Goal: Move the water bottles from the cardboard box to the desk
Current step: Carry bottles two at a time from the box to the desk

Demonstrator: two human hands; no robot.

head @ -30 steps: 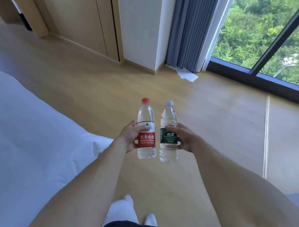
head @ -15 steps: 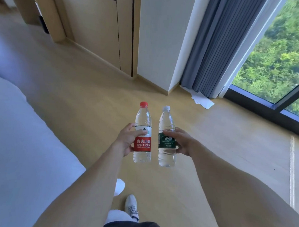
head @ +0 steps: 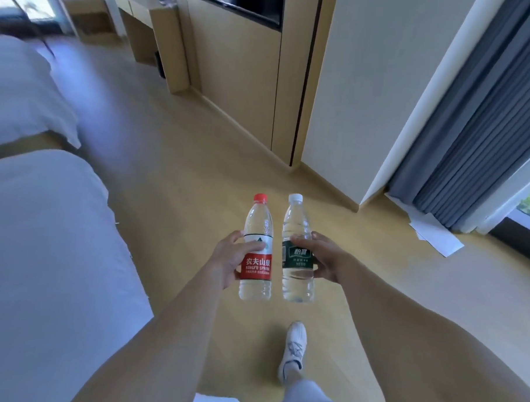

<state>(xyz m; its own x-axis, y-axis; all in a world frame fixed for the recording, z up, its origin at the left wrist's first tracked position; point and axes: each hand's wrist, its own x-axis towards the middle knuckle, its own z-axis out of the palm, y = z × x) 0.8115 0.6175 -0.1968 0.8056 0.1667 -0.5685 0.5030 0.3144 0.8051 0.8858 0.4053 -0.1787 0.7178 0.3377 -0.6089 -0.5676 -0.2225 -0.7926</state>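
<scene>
Bare floor (head: 199,155) ahead between bed (head: 43,252) and cabinet (head: 238,78)

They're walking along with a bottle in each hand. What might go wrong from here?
1. Both hands are full: the left hand grips the red-capped bottle and the right hand the white-capped bottle, so a stumble would probably mean a dropped bottle.
2. The bottles are held close side by side and might knock together.
3. The bed lies close on the left of the walking path, where a foot could catch.
</scene>
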